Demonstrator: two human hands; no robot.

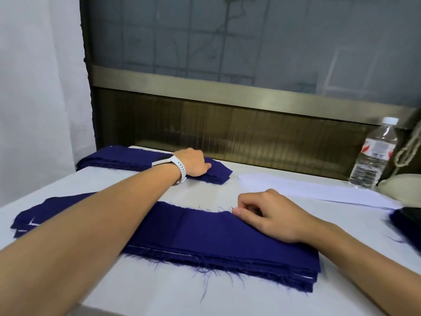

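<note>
A stack of dark blue fabric pieces with frayed edges lies across the near part of the white table. My right hand rests on its right end, thumb and fingers curled at the cloth's upper edge. A second pile of the same blue fabric lies at the far left of the table. My left hand, with a white watch on the wrist, reaches over it and lies on its right end, fingers hidden behind the hand.
A clear water bottle stands at the far right. A white strip of paper or cloth lies beside it. More dark fabric shows at the right edge. A ribbed brown panel and window rise behind the table.
</note>
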